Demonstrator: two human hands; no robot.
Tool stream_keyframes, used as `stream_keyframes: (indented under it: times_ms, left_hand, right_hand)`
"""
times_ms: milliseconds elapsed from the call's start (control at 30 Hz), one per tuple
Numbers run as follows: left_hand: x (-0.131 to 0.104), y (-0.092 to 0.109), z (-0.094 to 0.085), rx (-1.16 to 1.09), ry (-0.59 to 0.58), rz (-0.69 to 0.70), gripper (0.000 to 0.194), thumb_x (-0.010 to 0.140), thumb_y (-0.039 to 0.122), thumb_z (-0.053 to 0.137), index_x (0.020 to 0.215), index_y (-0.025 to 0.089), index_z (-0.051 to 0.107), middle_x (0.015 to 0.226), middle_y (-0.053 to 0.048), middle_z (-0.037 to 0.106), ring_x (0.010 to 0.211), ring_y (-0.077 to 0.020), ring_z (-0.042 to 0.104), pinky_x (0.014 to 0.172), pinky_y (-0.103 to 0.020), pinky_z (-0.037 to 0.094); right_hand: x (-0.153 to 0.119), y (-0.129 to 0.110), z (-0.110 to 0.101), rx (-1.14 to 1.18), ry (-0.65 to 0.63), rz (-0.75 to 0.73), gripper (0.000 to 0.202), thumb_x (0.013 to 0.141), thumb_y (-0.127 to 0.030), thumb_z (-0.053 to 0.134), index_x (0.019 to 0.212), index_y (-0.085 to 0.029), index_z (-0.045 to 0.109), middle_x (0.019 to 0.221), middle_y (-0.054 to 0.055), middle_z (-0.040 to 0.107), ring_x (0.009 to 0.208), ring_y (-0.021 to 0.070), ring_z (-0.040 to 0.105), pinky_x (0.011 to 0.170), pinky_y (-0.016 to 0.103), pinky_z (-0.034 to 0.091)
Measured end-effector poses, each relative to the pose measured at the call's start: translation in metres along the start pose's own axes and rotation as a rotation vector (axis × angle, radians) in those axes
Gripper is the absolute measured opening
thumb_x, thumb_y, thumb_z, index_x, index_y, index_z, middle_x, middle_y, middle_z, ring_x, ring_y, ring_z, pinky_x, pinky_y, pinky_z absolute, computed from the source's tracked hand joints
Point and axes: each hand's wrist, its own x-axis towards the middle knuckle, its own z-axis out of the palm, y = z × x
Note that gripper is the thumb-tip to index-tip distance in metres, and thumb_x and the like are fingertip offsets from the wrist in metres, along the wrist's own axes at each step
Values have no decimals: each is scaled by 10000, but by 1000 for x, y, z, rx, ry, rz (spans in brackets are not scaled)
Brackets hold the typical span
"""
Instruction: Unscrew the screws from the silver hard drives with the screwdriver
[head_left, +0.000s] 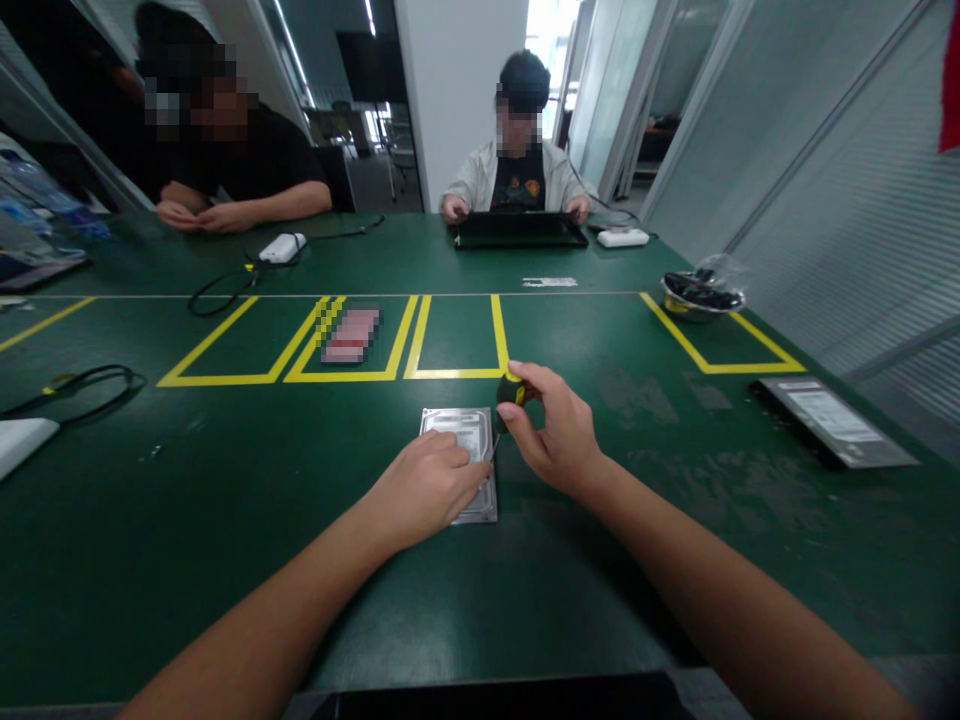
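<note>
A silver hard drive (481,500) with a white label lies flat on the green table, directly in front of me. Across its middle rests my left hand (424,488), fingers curled together against the top and right edge; the fingertips partly hide the drive. My right hand (559,425) grips the black-and-yellow handle of a screwdriver (511,390) between thumb and fingers. The screwdriver is tilted, its thin shaft pointing down to the drive's right edge beside my left fingertips. Whether its tip sits in a screw is too small to tell.
Yellow tape outlines (456,374) mark the table beyond the drive. Another drive-like metal unit (840,420) lies at right, near a bowl of dark items (701,297). White power adapters with cables (282,248) lie about. Two people sit opposite, one holding a black panel (521,231).
</note>
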Motion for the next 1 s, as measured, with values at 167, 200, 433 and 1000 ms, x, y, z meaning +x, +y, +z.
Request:
stream_keyframes:
  times_ms: [167, 200, 433, 1000]
  left_hand:
    - [-1, 0, -1, -11, -5, -6, 216, 966, 254, 490, 992, 203, 699, 715, -25, 611, 732, -215, 543, 690, -360, 415]
    - [-1, 0, -1, -13, -5, -8, 219, 968, 256, 487, 994, 206, 698, 715, -24, 611, 733, -216, 544, 691, -362, 417]
    - [0, 0, 0, -15, -11, -10, 227, 973, 255, 476, 1008, 208, 695, 723, -24, 619, 735, -216, 552, 700, -362, 425]
    - [-1, 1, 0, -17, -26, -9, 224, 967, 251, 483, 1019, 198, 694, 725, -28, 627, 734, -216, 570, 697, -366, 445]
  right_hand:
    - [1, 0, -1, 10, -6, -31, 449, 937, -205, 559, 1364, -177, 423, 1178, 110, 627, 1045, 184, 625, 892, 323, 570]
    - [1, 0, -1, 10, -5, -36, 449, 936, -200, 559, 1362, -174, 424, 1179, 112, 627, 1053, 185, 623, 898, 323, 568]
    - [1, -2, -2, 10, -6, -35, 444, 934, -200, 561, 1357, -172, 427, 1170, 117, 629, 1050, 196, 630, 892, 343, 574]
    - [0, -4, -2, -1, 1, -62, 441, 936, -198, 556, 1356, -163, 425, 1176, 132, 631, 1079, 207, 630, 905, 352, 576]
